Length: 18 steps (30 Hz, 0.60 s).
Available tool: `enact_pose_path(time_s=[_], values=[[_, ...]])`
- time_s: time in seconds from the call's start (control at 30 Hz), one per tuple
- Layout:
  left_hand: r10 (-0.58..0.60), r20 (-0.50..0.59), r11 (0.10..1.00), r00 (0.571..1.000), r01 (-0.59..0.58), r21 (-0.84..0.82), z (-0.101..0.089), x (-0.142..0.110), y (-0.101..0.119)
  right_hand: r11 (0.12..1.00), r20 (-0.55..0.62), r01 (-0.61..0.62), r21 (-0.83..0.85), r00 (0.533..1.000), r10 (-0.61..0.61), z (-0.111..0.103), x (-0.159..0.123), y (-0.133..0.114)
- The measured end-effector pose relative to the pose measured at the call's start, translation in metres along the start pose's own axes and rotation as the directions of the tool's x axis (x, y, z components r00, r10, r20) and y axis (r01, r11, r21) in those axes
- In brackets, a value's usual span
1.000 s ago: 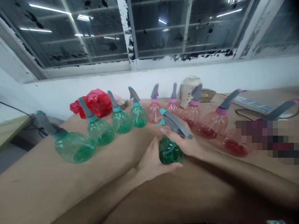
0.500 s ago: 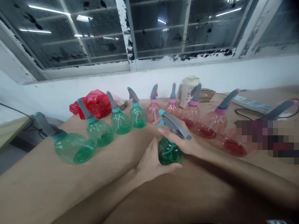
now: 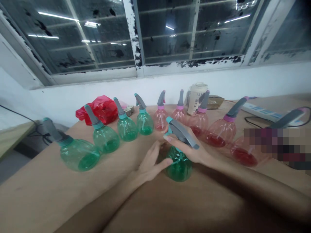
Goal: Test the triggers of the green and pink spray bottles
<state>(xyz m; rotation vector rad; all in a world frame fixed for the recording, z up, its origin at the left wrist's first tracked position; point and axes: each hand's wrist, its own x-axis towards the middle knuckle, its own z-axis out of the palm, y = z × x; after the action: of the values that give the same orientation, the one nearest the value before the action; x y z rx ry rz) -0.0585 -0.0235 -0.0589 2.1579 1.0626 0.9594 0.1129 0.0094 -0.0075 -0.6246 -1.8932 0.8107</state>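
A green spray bottle (image 3: pixel 179 168) with a grey and teal spray head stands in front of me, green liquid inside it. My right hand (image 3: pixel 188 142) is wrapped round the neck and trigger, just under the grey head. On the bottle's left side my left hand (image 3: pixel 150 163) has its fingers and thumb apart. The thumb reaches the bottle's side, though I cannot tell if it touches. Nothing is held in that hand. Behind it to the left stands a row of several green spray bottles (image 3: pixel 106 139). Beyond my right hand are several pink spray bottles (image 3: pixel 221 132) with red liquid.
A red plastic bag (image 3: pixel 102 110) lies at the back left. At the back right stand a pale canister (image 3: pixel 196 97) and a white power strip (image 3: pixel 264 111) with a black cable. A blurred patch covers part of the right edge. The wall and windows rise behind the table.
My left hand has loosened from round the bottle and moved slightly left. The bottle sits a little lower in view, with my right hand still on its head.
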Motion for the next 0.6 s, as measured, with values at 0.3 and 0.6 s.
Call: enact_pose_path(time_s=[0.3,0.6], values=[[-0.193,-0.089,0.864,0.977,0.212,0.456,-0.016,0.014,-0.03,0.998,-0.063,-0.014,0.063,0.998,0.018,0.003,-0.007,0.003],[-0.106,0.004,0.762,0.994,0.079,0.643,-0.01,0.012,-0.034,0.998,-0.052,0.012,0.064,0.999,-0.008,0.001,-0.005,0.003]])
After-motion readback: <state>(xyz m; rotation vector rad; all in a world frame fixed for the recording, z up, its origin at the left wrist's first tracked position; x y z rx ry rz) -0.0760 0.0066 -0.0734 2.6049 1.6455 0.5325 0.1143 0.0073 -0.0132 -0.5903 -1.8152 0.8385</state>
